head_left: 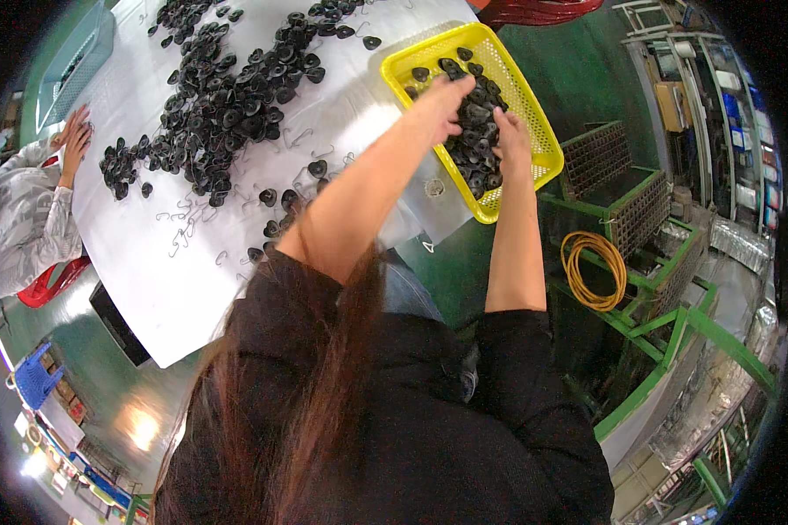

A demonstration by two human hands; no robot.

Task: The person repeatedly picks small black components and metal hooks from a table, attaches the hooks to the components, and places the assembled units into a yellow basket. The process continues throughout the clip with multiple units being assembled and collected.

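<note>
I see both hands in the yellow basket at the far right of the table. My left hand lies on the black parts heaped inside, fingers curled down into them; I cannot tell whether it has closed on any. My right hand rests on the same heap, fingertips buried, grip unclear. More black pieces and small wire hooks are spread on the table to the left. Another person's hand rests at the far left edge.

White table with black parts, wire hooks, yellow basket.
</note>
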